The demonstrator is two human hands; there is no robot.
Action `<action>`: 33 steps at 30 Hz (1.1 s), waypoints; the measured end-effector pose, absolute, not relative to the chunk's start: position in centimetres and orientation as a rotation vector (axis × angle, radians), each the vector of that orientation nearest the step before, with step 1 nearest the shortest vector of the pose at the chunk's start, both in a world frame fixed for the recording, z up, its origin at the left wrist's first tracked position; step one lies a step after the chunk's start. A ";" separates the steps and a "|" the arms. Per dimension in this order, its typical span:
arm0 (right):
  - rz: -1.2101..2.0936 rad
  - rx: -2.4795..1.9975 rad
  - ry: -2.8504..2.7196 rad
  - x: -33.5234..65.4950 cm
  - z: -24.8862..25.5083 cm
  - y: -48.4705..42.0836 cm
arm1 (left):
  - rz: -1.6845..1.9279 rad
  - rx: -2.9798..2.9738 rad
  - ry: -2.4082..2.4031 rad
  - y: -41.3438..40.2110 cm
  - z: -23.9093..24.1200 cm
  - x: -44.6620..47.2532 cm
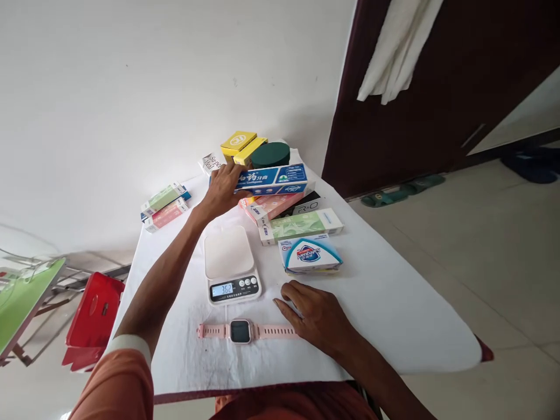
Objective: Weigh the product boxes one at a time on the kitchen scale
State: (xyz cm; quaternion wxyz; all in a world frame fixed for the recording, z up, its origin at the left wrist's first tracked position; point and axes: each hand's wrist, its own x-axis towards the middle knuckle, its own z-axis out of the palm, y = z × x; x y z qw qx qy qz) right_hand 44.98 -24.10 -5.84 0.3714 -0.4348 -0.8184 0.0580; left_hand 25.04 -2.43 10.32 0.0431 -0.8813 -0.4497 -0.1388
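My left hand (224, 188) reaches across the white table (394, 303) and grips the left end of a blue toothpaste box (276, 178), which lies on a stack of other boxes. My right hand (312, 315) rests flat on the cloth, fingers spread, touching the strap end of a pink smartwatch (240, 331). A white kitchen scale (230, 265) with a bare platform stands between the hands; its display is lit.
A pink box (269, 207), a green box (301, 226) and a soap pack (310, 254) lie right of the scale. Yellow boxes (242, 146) and a dark green round tin (270, 154) sit at the back. Two boxes (165, 205) lie far left. A red stool (94, 315) stands beside the table.
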 end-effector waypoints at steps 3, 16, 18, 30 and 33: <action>0.149 -1.113 -2.092 45.0 -5.9 -24.1 | -0.587 -2.666 -1.381 -5.8 11.8 22.9; 0.091 -1.103 -2.120 44.7 -6.0 -23.9 | -0.463 -2.642 -1.764 -19.3 6.2 14.1; 0.094 -1.121 -2.131 44.7 -5.9 -24.0 | -0.473 -2.663 -1.795 -19.3 5.0 14.1; 0.381 -1.146 -2.175 45.5 -5.1 -23.5 | -1.316 -2.075 -1.875 -20.9 5.8 12.5; 0.356 -1.124 -2.153 45.4 -5.5 -23.7 | -1.456 -1.895 -1.868 -21.7 5.2 12.1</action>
